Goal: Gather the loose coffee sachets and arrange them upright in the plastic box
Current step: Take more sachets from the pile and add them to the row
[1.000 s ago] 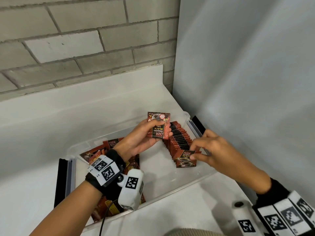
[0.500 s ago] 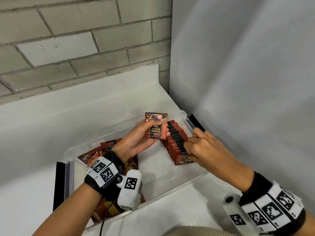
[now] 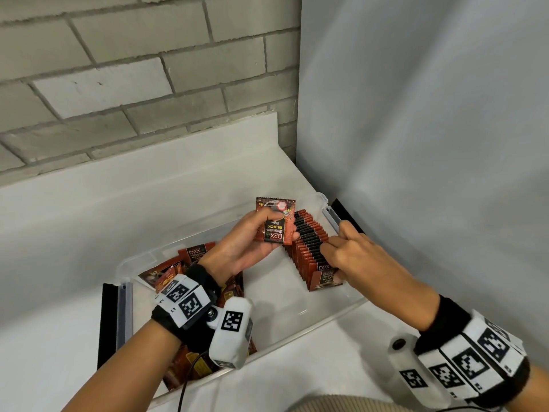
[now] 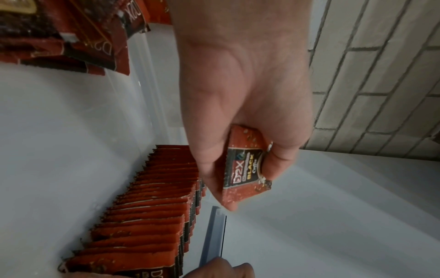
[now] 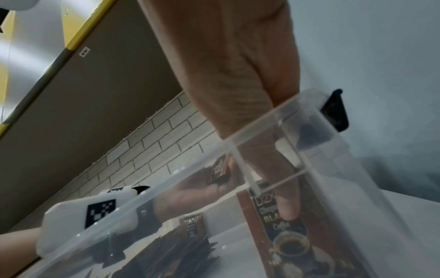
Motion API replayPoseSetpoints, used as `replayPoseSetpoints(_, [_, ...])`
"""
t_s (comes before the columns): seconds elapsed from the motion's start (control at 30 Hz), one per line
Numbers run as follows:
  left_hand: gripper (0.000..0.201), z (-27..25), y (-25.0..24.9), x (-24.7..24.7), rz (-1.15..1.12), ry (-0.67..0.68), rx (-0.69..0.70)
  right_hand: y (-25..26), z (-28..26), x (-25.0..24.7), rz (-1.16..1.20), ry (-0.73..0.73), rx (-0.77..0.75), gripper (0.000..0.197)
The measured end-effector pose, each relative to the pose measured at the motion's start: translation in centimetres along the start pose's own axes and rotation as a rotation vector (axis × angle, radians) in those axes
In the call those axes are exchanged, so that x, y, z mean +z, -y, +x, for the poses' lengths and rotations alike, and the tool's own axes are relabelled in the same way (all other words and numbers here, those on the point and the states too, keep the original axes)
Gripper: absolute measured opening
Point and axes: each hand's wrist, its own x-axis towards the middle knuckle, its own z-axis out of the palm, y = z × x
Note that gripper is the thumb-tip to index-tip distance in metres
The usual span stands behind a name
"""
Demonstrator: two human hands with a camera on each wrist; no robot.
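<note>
Pinching one glossy red sachet (image 3: 275, 221) centre frame, my left hand (image 3: 243, 248) holds it; my right hand (image 3: 353, 257) grips the ribbed upright row (image 3: 309, 248) in the clear box (image 3: 297, 325).

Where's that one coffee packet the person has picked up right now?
In the head view the coffee sachet is pinched in the left hand, raised over the plastic box, just left of the upright row of sachets.
</note>
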Motion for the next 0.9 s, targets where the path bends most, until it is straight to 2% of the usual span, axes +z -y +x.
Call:
replayPoseSetpoints(0.17, [0.025, -0.1, 0.0, 0.1, 0.060, 0.025, 0.020, -0.4, 0.1, 0.1, 0.063, -0.008, -0.014, 0.058])
replayPoseSetpoints(0.23, [0.023, 0.0, 0.0, 0.0, 0.065, 0.030, 0.025, -0.4, 0.3, -0.1, 0.106, 0.032, 0.004, 0.055])
replayPoseSetpoints(0.37, [0.023, 0.0, 0.0, -0.1, 0.140, 0.057, 0.056, -1.0, 0.5, -0.1, 0.259, 0.144, 0.130, 0.030])
replayPoseSetpoints(0.53, [0.038, 0.1, 0.1, -0.3, 0.179, 0.096, 0.084, -0.7, 0.6, -1.7, 0.641, -0.036, 0.374, 0.034])
replayPoseSetpoints(0.7, [0.009, -0.2, 0.0, 0.0, 0.260, 0.088, 0.116, -0.6, 1.0, -2.1, 0.887, -0.032, 0.522, 0.028])
replayPoseSetpoints(0.83, [0.031, 0.0, 0.0, -0.2, 0.217, 0.113, 0.113, -0.4, 1.3, -1.8, 1.053, -0.034, 0.587, 0.024])
replayPoseSetpoints(0.9, [0.031, -0.1, 0.0, -0.1, 0.202, 0.133, 0.092, -0.4, 1.5, -2.0, 1.145, -0.096, 0.639, 0.020])
